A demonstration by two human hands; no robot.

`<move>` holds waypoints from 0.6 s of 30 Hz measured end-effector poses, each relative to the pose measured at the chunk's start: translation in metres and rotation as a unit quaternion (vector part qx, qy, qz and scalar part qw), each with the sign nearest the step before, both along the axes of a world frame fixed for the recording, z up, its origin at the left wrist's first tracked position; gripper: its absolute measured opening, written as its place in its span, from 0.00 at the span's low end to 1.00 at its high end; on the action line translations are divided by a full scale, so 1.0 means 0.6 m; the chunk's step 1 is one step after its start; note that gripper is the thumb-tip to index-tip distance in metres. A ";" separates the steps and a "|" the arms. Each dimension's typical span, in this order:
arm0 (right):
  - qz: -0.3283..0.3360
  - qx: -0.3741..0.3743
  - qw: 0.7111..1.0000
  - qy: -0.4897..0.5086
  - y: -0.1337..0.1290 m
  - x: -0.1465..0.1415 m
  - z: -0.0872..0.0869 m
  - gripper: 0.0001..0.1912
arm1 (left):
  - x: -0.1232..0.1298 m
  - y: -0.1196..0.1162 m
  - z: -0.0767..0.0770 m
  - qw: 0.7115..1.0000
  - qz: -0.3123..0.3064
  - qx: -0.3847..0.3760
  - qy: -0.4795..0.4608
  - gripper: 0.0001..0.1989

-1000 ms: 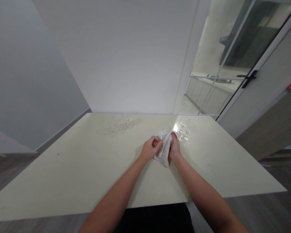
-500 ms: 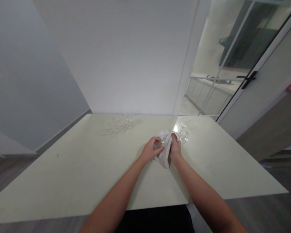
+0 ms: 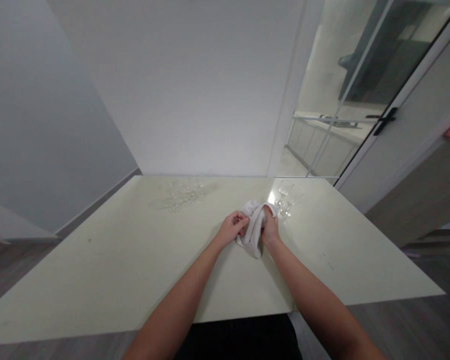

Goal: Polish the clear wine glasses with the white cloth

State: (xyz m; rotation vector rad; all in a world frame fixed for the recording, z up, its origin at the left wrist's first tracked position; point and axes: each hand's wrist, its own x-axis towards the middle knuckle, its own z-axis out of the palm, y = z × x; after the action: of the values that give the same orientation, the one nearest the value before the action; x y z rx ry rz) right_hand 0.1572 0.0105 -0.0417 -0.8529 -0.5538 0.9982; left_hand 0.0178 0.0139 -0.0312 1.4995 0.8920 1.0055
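Note:
A crumpled white cloth [image 3: 253, 232] hangs between my two hands above the middle of the pale table [image 3: 135, 270]. My right hand [image 3: 270, 227] is closed on the cloth, its thumb pushed into a fold near the top. At the left edge of the cloth, my left hand [image 3: 233, 226] has its fingers curled round a small clear glass item, mostly hidden by the fingers and the fabric. Several clear glasses [image 3: 285, 200] stand just beyond my right hand.
More clear glassware [image 3: 183, 194] is grouped at the back left of the table, by the white wall [image 3: 195, 100]. A glazed door with a black handle [image 3: 385, 121] is at the right.
The glass in my left hand, seen before between the fingers, is now mostly covered. My left fingers have closed in more, and the cloth has shifted slightly left.

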 end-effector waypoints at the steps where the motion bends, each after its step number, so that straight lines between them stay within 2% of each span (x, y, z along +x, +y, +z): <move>1: -0.006 -0.003 1.000 0.005 0.000 0.000 0.000 0.16 | 0.000 0.000 0.000 1.000 -0.004 0.000 0.000 0.17; 4: -0.018 -0.018 0.999 0.021 0.001 -0.002 0.002 0.16 | 0.003 -0.003 0.002 1.000 0.013 0.010 0.008 0.17; 9: -0.009 -0.024 0.998 0.064 0.001 -0.005 0.009 0.18 | 0.002 -0.013 0.012 0.981 0.132 0.129 0.053 0.28; 13: -0.001 -0.030 0.998 0.064 -0.001 -0.004 0.008 0.17 | -0.002 -0.020 0.015 0.972 0.098 0.181 0.117 0.15; 18: -0.018 -0.022 0.999 0.042 -0.001 -0.003 0.002 0.19 | -0.001 -0.014 0.007 0.989 0.070 0.108 0.076 0.15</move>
State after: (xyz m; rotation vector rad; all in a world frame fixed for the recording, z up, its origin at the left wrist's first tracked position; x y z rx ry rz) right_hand 0.1554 0.0101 -0.0402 -0.8537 -0.4457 1.0120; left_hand 0.0170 0.0056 -0.0272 1.7322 1.0346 1.1304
